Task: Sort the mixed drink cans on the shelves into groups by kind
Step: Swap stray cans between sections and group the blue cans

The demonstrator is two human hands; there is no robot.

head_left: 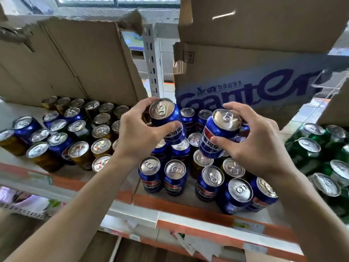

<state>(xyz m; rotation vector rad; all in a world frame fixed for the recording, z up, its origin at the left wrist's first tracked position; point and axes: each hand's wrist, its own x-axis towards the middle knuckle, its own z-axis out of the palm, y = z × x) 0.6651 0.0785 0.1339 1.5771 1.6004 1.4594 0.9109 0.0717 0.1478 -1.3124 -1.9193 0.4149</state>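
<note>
Blue can 1 (168, 118) | gripped by left hand (137, 134) | blue can 2 (217, 128) | gripped by right hand (260, 147) | held: 2

Arms reach forward; left hand (136, 132) grips left blue can (164, 118), right hand (258, 142) grips right blue can (217, 129).

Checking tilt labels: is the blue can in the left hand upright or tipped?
Tipped. The left hand grips the blue can above the shelf, lid leaning left toward the camera, base angled right.
</note>
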